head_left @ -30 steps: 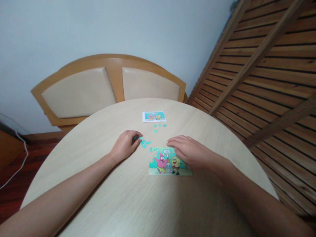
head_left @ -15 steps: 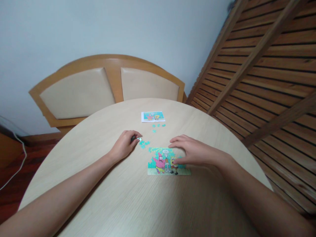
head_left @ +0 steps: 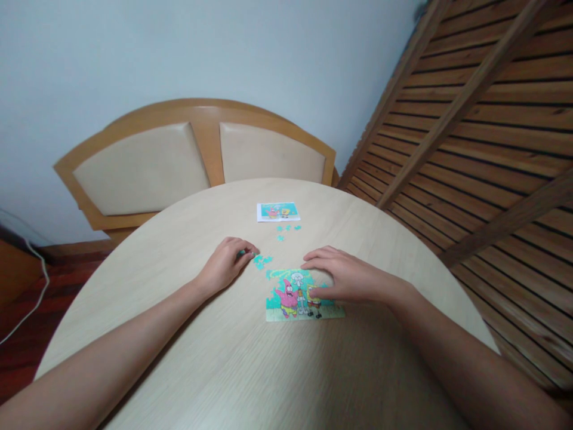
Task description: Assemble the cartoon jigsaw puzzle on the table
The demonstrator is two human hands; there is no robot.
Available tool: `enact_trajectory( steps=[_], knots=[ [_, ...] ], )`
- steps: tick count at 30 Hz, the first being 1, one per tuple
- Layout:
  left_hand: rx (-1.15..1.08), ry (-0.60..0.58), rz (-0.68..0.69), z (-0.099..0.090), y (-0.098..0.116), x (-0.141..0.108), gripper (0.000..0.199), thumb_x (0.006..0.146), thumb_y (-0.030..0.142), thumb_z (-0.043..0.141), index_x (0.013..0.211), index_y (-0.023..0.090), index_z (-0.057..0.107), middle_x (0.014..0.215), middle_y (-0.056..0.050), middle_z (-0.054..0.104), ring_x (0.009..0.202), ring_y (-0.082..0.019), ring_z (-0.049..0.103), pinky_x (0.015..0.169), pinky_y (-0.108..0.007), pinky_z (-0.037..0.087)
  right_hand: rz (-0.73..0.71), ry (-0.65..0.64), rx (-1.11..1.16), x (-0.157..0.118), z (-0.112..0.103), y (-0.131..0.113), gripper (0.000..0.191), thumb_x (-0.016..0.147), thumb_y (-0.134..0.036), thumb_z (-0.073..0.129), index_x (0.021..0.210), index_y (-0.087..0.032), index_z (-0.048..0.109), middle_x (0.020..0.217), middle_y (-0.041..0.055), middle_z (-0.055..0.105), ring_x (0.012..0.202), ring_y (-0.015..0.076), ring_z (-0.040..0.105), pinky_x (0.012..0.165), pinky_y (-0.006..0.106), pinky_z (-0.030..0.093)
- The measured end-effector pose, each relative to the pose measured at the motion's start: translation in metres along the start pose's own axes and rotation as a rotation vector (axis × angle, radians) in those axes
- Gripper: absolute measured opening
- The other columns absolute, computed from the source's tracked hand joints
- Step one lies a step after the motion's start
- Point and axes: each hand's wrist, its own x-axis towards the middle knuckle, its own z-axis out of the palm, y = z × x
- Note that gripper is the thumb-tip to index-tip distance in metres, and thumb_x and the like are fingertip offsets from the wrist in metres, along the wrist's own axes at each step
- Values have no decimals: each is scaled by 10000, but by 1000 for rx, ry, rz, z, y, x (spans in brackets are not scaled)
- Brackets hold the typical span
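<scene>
A partly assembled cartoon jigsaw puzzle [head_left: 289,298] lies on the round table, with pink, grey and yellow figures on turquoise. Its upper and left edges are uneven. My right hand [head_left: 344,275] rests over its right side, fingers apart and touching the puzzle, hiding part of it. To the left, my left hand [head_left: 230,260] pinches a small puzzle piece [head_left: 253,254] between thumb and fingers, mostly hidden. Just beside those fingertips is a small group of loose turquoise pieces [head_left: 262,261]. Several more loose pieces [head_left: 287,228] lie farther back.
A printed reference picture [head_left: 278,211] lies toward the far side of the pale wooden table [head_left: 215,358]. Behind the table stands a bench back [head_left: 147,167] with cream panels. A slatted wooden screen [head_left: 483,131] leans at the right, and a white cable [head_left: 42,280] hangs at the left.
The puzzle has slid slightly toward me and left under my right hand, tilting a little. The piece in my left fingers has turned and shows less.
</scene>
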Motion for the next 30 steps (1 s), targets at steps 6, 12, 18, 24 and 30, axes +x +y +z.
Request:
enact_trajectory(
  steps=[6,12,18,24,30],
  knots=[
    [-121,37,-65,2,29,-9,181,957,358,599,982,220,714,982,-47,736,940,-223,637,851,-368,485,6,103,-26,9,4,-17,266,959,-333,617,1176,-202,698,1188,80,724,1138,247,627,1010,412,445],
    [4,30,-45,-2,33,-13,211,961,371,571,970,215,712,960,-54,739,917,-237,635,833,-386,485,49,116,-115,8,5,-14,211,953,-283,612,1114,-199,719,1122,73,747,1071,252,660,957,415,470],
    [85,32,-120,-10,3,-5,241,952,371,556,943,215,740,962,-68,760,935,-260,641,864,-413,486,253,226,-193,2,2,24,212,949,-237,576,1088,-184,727,1118,90,743,1060,269,667,942,414,500],
    [121,30,-81,-2,-4,-2,239,956,348,547,938,214,743,949,-66,756,949,-261,634,904,-428,470,259,285,-188,3,15,46,253,969,-247,548,1159,-177,699,1188,108,714,1110,275,634,996,441,492],
    [144,36,-13,-4,15,-3,240,974,342,534,983,202,728,1001,-80,726,974,-260,615,934,-453,461,145,295,-133,17,33,36,341,1017,-273,463,1303,-193,631,1365,113,640,1276,260,561,1082,473,443]
  ],
)
